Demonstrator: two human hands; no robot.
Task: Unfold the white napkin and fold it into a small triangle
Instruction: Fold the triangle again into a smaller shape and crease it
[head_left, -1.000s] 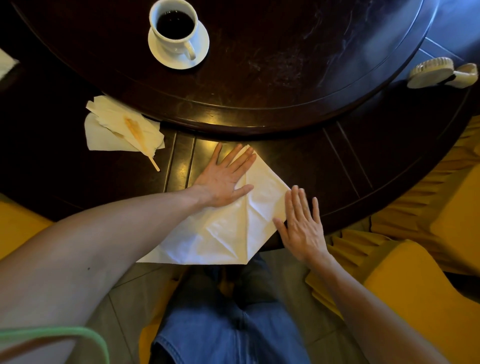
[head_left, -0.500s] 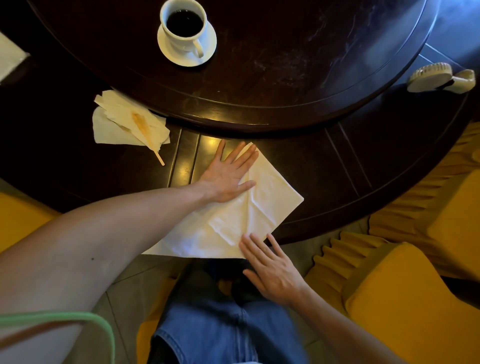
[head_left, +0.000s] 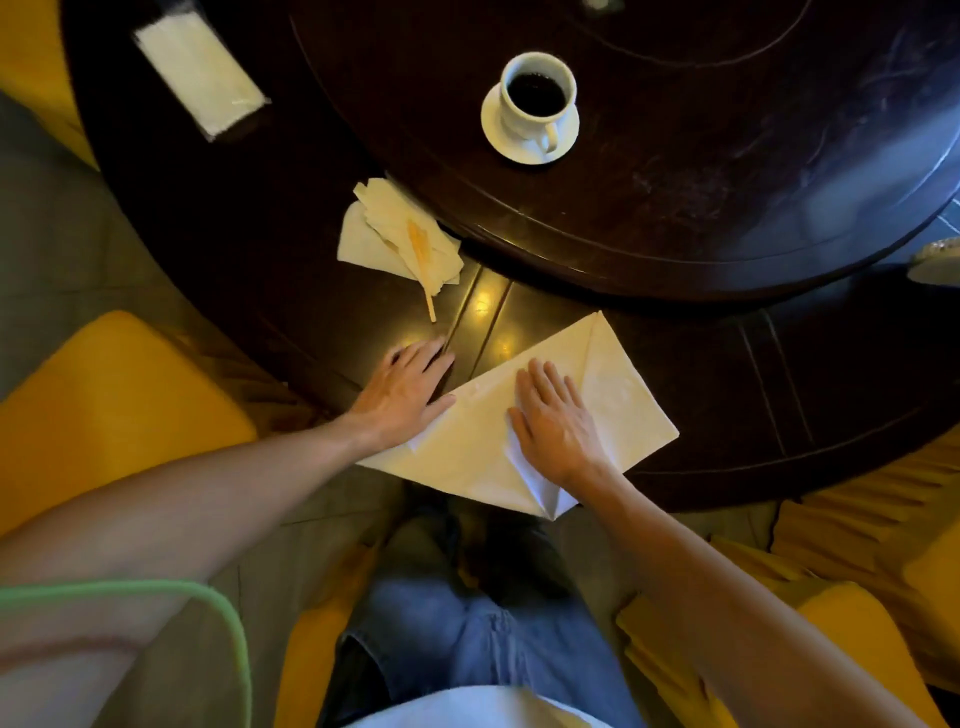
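On the table (head_left: 727, 395): two flat hands, one white napkin (head_left: 613, 400).
Right hand (head_left: 553, 421) presses the napkin, fingers straight; left hand (head_left: 402, 392) flat at its left edge.

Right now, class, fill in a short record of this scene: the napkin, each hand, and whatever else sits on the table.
napkin: white napkin, partly folded, near corner overhanging the table edge
left hand: flat, at napkin's left edge
right hand: flat, pressing napkin's middle
drink: cup on saucer
other: crumpled napkins with a stick
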